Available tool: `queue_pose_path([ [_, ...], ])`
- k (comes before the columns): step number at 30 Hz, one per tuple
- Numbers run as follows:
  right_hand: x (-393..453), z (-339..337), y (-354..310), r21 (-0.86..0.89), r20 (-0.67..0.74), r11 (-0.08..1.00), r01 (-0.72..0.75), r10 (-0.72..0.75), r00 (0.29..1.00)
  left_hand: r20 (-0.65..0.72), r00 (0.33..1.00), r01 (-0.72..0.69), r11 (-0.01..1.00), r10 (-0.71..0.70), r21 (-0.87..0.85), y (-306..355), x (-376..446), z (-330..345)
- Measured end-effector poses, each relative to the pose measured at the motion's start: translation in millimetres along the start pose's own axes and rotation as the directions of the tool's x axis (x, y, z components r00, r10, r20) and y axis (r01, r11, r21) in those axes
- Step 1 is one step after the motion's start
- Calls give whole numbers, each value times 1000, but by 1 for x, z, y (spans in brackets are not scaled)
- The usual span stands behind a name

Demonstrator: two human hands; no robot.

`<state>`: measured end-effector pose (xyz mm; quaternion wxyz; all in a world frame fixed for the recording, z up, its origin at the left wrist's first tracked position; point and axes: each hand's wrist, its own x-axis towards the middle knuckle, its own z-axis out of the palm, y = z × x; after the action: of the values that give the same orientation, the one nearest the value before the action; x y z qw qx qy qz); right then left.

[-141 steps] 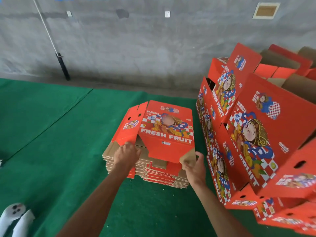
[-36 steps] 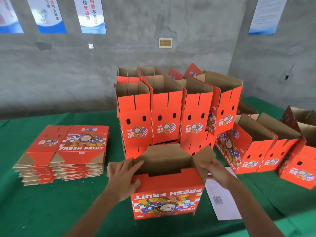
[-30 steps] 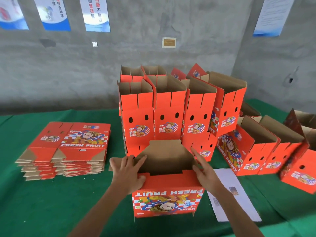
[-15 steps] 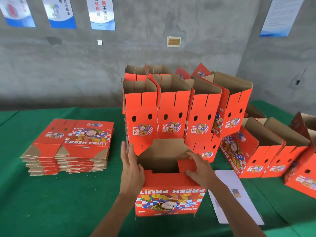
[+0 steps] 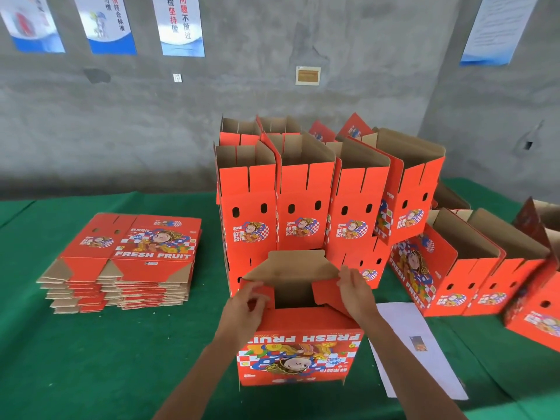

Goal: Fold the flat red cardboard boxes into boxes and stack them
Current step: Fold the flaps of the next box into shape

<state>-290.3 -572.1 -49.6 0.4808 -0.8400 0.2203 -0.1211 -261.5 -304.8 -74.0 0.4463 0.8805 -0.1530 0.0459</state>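
A red "FRESH FRUIT" box [image 5: 298, 353] stands upside down on the green table right in front of me, its bottom flaps up. My left hand [image 5: 247, 307] grips the left side flap, fingers curled over its edge. With straight fingers, my right hand [image 5: 353, 291] presses the right side flap inward. The far brown flap [image 5: 292, 266] stands upright behind them. A stack of flat red boxes [image 5: 124, 259] lies at the left. Folded boxes [image 5: 303, 204] stand stacked behind the one I work on.
More folded boxes [image 5: 460, 277] lie on their sides at the right. A white paper sheet [image 5: 415, 347] lies beside the box at the right. The grey wall with posters [image 5: 178, 24] closes the back.
The view shifted from the flat stack to the table with an opened box. Within the last second both hands turned the two side flaps inward over the opening.
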Motion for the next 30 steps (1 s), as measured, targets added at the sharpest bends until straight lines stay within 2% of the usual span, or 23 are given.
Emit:
queue_pose_path([
  [2,3,-2,-10,10,-26,998,-67,67,997,-75,997,18,998,-22,-55,7,2,1],
  [5,9,-5,-18,-87,-15,990,-111,110,994,-116,993,-34,999,31,-29,10,5,1],
  [8,19,-6,-17,-25,15,984,-178,179,984,-27,998,-53,999,53,13,7,11,-2],
  [10,23,-7,-16,27,26,974,-224,224,974,63,993,-108,983,100,148,5,16,-3],
  [12,24,-7,-17,-5,46,975,-221,221,974,85,992,-106,971,90,212,4,19,-1],
  [15,26,-11,-17,62,119,963,-262,253,960,14,999,-45,985,43,166,-2,20,3],
  [17,26,-21,-18,93,211,948,-305,280,936,-55,995,-75,990,82,119,-4,22,5],
  [18,26,-26,-17,74,245,954,-289,264,933,-89,990,-106,991,113,81,-5,22,5],
  [20,22,-27,-9,8,251,989,-148,142,957,-130,984,-122,993,119,-12,-5,20,6],
  [22,11,-16,2,-119,163,992,36,-16,986,-60,996,-64,997,61,-50,0,18,4],
  [24,3,-6,9,-246,56,961,130,-120,991,79,997,-14,994,5,107,4,20,4],
  [26,-3,-3,13,-274,24,954,123,-121,992,193,980,-11,947,-54,321,4,23,4],
  [30,-11,6,16,-337,44,936,106,-96,994,181,975,32,887,-129,461,5,23,7],
])
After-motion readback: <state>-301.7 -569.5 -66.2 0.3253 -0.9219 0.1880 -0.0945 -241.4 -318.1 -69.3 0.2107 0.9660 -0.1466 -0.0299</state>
